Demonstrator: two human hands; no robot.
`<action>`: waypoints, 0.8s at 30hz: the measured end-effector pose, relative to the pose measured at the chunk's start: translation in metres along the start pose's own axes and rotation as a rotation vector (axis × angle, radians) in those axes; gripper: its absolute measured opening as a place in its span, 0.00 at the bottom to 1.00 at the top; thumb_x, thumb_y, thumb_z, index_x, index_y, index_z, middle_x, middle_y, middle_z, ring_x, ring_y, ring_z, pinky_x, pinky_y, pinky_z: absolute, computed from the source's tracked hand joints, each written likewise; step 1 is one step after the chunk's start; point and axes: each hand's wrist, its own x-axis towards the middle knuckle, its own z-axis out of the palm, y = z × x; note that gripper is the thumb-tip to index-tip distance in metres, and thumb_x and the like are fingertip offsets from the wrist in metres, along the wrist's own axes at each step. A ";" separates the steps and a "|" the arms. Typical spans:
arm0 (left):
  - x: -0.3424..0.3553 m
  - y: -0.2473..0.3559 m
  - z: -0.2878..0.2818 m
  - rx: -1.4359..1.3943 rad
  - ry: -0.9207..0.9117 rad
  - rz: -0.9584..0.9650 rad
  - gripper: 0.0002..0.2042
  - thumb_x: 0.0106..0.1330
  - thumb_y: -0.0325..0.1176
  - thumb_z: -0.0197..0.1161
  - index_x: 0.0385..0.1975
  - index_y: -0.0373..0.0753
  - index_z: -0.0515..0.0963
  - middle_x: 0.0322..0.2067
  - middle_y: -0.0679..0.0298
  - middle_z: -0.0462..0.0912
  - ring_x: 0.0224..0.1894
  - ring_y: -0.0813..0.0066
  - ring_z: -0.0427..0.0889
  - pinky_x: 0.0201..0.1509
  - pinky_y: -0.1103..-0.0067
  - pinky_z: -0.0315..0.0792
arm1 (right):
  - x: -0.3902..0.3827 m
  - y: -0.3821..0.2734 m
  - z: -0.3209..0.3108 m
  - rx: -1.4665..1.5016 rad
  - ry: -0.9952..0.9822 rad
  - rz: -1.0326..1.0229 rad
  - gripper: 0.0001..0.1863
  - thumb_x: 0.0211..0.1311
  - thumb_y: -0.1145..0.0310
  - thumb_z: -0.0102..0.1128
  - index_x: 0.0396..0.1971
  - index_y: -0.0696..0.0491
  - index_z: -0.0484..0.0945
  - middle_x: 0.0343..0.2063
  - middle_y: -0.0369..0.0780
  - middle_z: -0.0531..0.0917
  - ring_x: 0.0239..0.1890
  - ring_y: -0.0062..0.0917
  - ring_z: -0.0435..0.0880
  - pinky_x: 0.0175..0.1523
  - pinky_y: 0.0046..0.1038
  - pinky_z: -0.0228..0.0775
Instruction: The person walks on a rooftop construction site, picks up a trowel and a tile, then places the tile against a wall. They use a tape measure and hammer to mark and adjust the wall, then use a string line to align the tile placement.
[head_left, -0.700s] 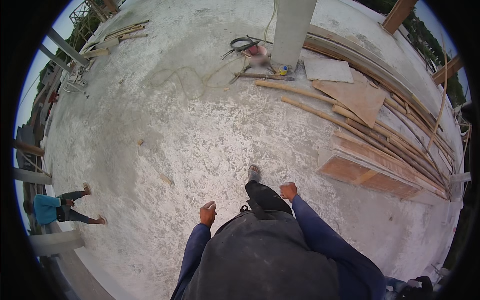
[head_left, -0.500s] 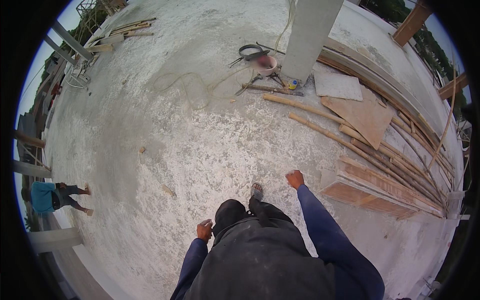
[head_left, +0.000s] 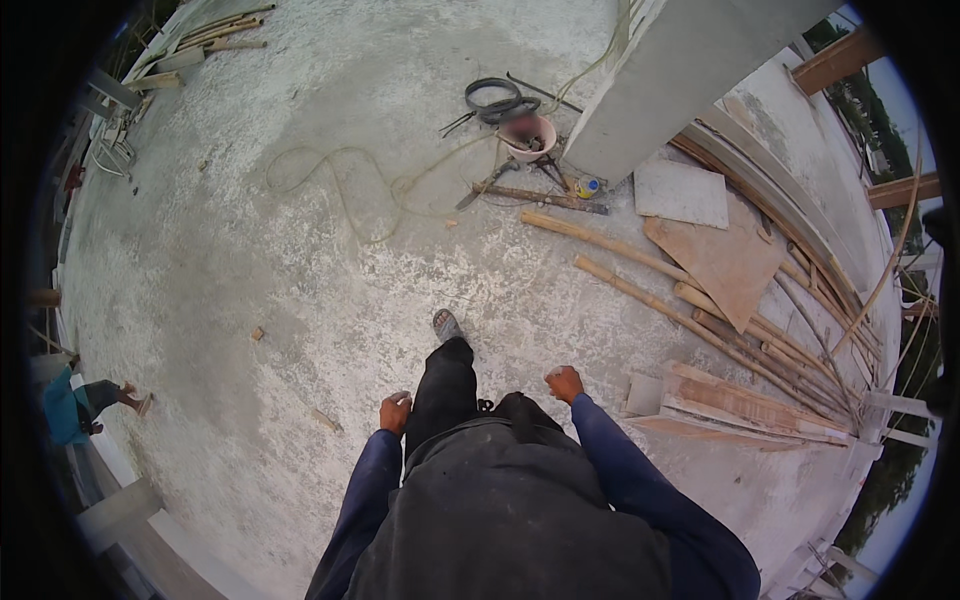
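My left hand [head_left: 395, 412] hangs beside my left thigh, its fingers curled in, and nothing sticks out of it. Over the floor to the right, my right hand [head_left: 565, 383] is closed in a loose fist, also with nothing showing in it. Both hands are apart from every object. My left foot, in a grey sandal [head_left: 447, 325], is planted ahead on the rough concrete floor [head_left: 340, 270]. Nearest to my right hand lies a stack of wooden boards [head_left: 735, 400].
Ahead, a pink bucket [head_left: 540, 125] with tools, a black coil [head_left: 492, 97] and a bottle [head_left: 588, 187] lie by a concrete column [head_left: 680, 80]. Bamboo poles [head_left: 640, 285] and a plywood piece [head_left: 725, 255] spread rightward. A thin hose [head_left: 340, 165] loops across. A person [head_left: 65, 410] is far left.
I have stepped forward: my left foot is now in front and the right foot is hidden. My left hand has swung forward, my right hand back toward my body. The person's legs have shifted.
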 end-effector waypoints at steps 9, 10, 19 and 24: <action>0.151 0.294 -0.143 -0.234 0.115 0.081 0.21 0.68 0.35 0.63 0.59 0.32 0.79 0.16 0.70 0.73 0.14 0.84 0.67 0.17 0.81 0.61 | 0.083 -0.143 -0.067 0.242 0.011 -0.032 0.16 0.63 0.63 0.64 0.40 0.62 0.86 0.31 0.47 0.89 0.30 0.35 0.89 0.40 0.34 0.82; 0.161 0.320 -0.149 -0.235 0.144 0.110 0.21 0.69 0.35 0.63 0.60 0.33 0.78 0.17 0.71 0.73 0.14 0.84 0.66 0.17 0.81 0.61 | 0.097 -0.165 -0.075 0.223 -0.005 -0.036 0.16 0.63 0.63 0.64 0.40 0.62 0.86 0.32 0.48 0.89 0.31 0.36 0.89 0.41 0.35 0.81; 0.228 0.401 -0.031 -0.007 0.164 0.033 0.17 0.72 0.35 0.60 0.55 0.32 0.81 0.20 0.70 0.74 0.22 0.85 0.66 0.25 0.79 0.61 | 0.347 -0.316 -0.105 -0.279 -0.132 -0.073 0.17 0.67 0.60 0.63 0.47 0.57 0.82 0.42 0.49 0.87 0.47 0.44 0.86 0.53 0.44 0.78; 0.246 0.470 0.131 -0.026 -0.169 0.034 0.18 0.74 0.39 0.60 0.52 0.31 0.81 0.25 0.68 0.80 0.26 0.81 0.75 0.32 0.79 0.71 | 0.536 -0.380 -0.119 -0.494 -0.048 -0.205 0.25 0.63 0.62 0.64 0.57 0.58 0.76 0.46 0.52 0.85 0.51 0.46 0.84 0.56 0.45 0.77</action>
